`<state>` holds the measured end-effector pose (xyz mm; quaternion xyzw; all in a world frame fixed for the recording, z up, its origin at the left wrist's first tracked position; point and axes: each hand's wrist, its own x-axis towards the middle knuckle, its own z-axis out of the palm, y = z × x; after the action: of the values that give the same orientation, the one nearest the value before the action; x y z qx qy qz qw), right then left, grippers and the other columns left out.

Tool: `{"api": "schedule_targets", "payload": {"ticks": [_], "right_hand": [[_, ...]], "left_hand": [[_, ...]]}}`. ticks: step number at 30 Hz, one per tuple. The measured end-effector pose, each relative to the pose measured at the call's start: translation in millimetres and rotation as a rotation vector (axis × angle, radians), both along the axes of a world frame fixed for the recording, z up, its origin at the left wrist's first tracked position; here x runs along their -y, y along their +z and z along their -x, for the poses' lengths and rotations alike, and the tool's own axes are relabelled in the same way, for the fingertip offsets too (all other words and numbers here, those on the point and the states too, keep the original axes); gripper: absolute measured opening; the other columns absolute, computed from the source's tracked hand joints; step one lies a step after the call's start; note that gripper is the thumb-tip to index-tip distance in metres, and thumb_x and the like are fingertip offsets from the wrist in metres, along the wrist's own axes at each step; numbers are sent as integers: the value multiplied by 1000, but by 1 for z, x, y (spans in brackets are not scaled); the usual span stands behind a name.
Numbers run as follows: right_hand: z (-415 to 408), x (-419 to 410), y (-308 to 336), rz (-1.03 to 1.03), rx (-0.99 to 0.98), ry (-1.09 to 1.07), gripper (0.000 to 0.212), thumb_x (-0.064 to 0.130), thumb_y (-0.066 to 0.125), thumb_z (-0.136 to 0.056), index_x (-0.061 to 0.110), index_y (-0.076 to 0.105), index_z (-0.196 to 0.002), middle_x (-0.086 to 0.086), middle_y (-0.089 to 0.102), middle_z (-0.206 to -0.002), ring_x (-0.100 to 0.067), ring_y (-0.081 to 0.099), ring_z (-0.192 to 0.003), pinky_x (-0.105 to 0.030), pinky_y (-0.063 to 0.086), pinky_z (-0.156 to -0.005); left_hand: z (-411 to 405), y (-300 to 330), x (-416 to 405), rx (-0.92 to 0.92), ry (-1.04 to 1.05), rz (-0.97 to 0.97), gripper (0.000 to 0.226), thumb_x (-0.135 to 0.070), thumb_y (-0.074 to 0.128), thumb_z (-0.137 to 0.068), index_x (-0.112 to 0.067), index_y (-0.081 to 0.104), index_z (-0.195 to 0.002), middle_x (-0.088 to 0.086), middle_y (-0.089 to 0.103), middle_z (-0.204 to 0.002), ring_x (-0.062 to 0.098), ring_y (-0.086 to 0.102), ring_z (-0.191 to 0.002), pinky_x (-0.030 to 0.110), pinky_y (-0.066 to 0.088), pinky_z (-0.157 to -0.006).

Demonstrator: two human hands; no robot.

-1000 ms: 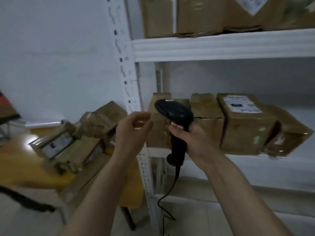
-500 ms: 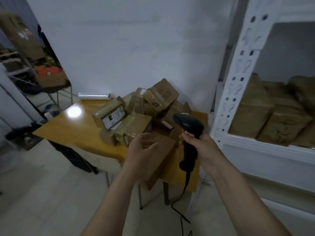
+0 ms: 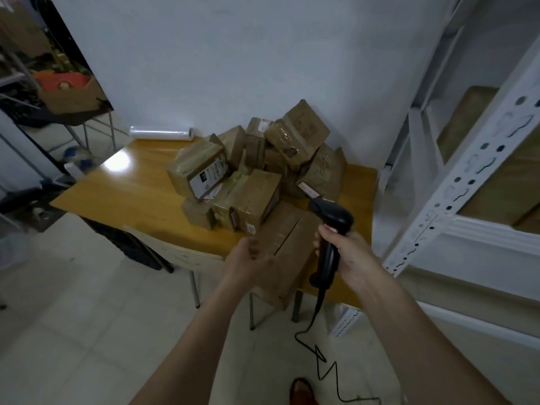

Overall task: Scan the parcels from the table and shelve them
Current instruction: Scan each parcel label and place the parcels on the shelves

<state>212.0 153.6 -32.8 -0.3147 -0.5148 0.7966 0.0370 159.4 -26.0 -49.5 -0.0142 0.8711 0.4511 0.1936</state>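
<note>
A roll of clear film [image 3: 161, 133] is lying at the back left of the wooden counter [image 3: 137, 194], beside a heap of brown taped parcels [image 3: 257, 171] that is piling up against the wall. The left hand [image 3: 248, 260] is hovering with fingers loosely curled, holding nothing, over a large flat parcel [image 3: 287, 249] at the counter's front edge. The right hand [image 3: 346, 249] is gripping a black corded scanner [image 3: 331, 229]. More parcels are sitting on the white shelf [image 3: 479, 229] at right.
</note>
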Motion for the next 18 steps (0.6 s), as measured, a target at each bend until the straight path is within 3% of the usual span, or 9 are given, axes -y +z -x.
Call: {"api": "schedule_targets", "payload": {"ticks": [7,10,13,18], "right_hand": [[34,-18,-47,125,120,-56,20,11,68,-87,10,64,-107,-11,68,-103,-25,64,-97,-37,49,-87],[46,-26,-69,179,158,-64,26,12,68,-87,9,62,-112,-12,65,-107,-25,62,-100,-35,49,-81],[52,-32,-86,207,209,-84,19,14,69,-87,12,63,-105,-8,62,-100,-23,59,-93,-32,48,-76],[52,-35,-105,231,264,-110,20,14,67,-89,12,62,-108,-4,58,-93,-20,56,-90,-39,45,-92]], "left_hand": [[39,-43,-19,87,-52,231,77,-34,79,-78,-21,40,-143,6,49,-138,25,48,-124,44,47,-101],[56,-59,-33,82,-99,367,80,-33,77,-80,-21,35,-146,10,39,-143,29,37,-131,42,41,-106],[64,-75,-42,94,-120,442,81,-30,76,-81,-19,30,-147,12,31,-145,30,32,-133,41,39,-105],[71,-94,-50,88,-172,535,93,-44,77,-77,-14,25,-147,14,17,-153,32,19,-141,44,29,-115]]}}
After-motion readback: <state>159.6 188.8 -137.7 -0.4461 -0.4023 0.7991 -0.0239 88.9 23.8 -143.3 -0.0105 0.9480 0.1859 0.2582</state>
